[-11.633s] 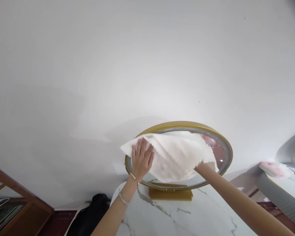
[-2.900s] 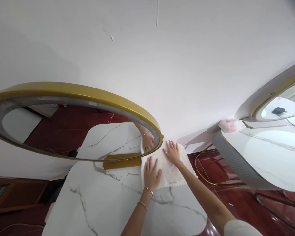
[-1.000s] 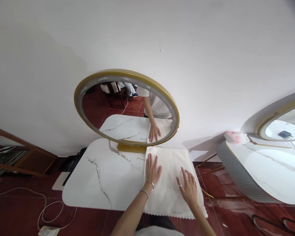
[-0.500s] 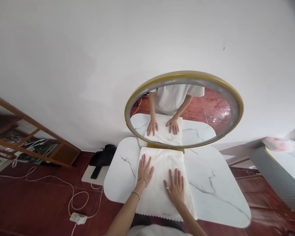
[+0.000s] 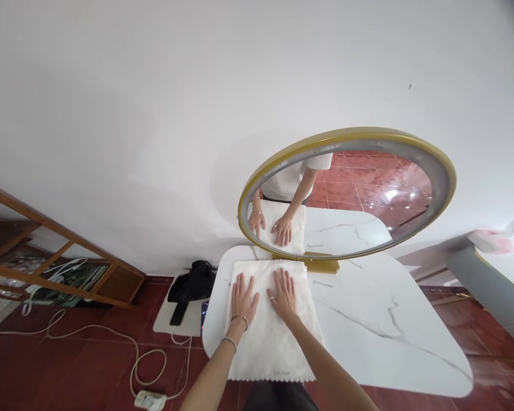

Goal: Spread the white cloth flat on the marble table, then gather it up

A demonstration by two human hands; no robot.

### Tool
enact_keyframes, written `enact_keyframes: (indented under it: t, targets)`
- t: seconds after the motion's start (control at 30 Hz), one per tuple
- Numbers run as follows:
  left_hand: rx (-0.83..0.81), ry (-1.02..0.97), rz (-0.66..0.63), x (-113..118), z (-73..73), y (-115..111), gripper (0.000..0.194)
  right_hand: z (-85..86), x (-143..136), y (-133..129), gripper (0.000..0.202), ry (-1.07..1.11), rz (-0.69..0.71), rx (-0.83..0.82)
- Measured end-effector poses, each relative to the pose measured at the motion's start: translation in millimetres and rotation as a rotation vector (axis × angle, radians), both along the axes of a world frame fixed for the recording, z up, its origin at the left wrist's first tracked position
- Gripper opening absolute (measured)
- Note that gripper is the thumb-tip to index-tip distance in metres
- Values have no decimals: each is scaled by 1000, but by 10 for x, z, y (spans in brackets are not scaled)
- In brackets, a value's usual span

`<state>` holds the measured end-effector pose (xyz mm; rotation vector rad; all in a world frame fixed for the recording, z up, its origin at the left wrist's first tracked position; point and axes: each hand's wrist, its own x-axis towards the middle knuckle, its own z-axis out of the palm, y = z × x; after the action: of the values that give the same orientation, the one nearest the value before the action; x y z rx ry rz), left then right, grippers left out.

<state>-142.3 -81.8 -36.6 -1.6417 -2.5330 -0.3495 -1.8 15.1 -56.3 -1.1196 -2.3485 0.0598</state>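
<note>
A white cloth with scalloped edges [image 5: 274, 348] lies flat on the left part of a white marbled table [image 5: 381, 319]. My left hand [image 5: 243, 302] rests palm down on the cloth's upper left, fingers spread. Near its upper right, my right hand [image 5: 284, 294] also lies flat, fingers apart, a ring on one finger. Neither hand grips anything. Bands circle my left wrist. Behind the cloth stands an oval gold-rimmed mirror [image 5: 346, 194], which reflects both hands and part of the cloth.
Left of the table, a black bag [image 5: 192, 281] and a phone [image 5: 179, 313] lie on a pale surface. A power strip [image 5: 149, 401] with cables is on the red floor. A wooden shelf [image 5: 120, 282] stands at left, a grey-sided table [image 5: 475, 279] at right.
The cloth has shifted left on the table, with both hands on it. My right hand is closer to my left and nearer the mirror. The camera view has shifted too.
</note>
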Motion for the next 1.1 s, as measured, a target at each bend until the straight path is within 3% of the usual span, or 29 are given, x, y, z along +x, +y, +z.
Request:
enact_keyframes:
  t: [0.07,0.17,0.33,0.43,0.53,0.7,0.83,1.1]
  targets:
    - [-1,-9,-11,118,-1,77,57,9,73,137,62,-27,25,5]
    - [13,-47,-55,413,22,276,59,-20,412,290,63,-52,-18,-9]
    - [88,-164,-116,1295,13,610,56,-71,1171,546,62,-105,-131,-52]
    - [154,-234,-160,1791,-16,558,57,-68,1446,668,62,-148,-186,-87]
    - [145,-292,-182,1980,21,366,62,-49,1525,693,65,-164,-219,-109]
    - [26,-348,-278,1767,197,175,60,5,1424,550,68,-155,-250,-137]
    - [2,-349,-283,1504,249,82,58,57,1205,368,68,-145,-242,-134]
    - [-50,-303,-222,638,256,-481,58,132,250,-154,65,-177,-182,-182]
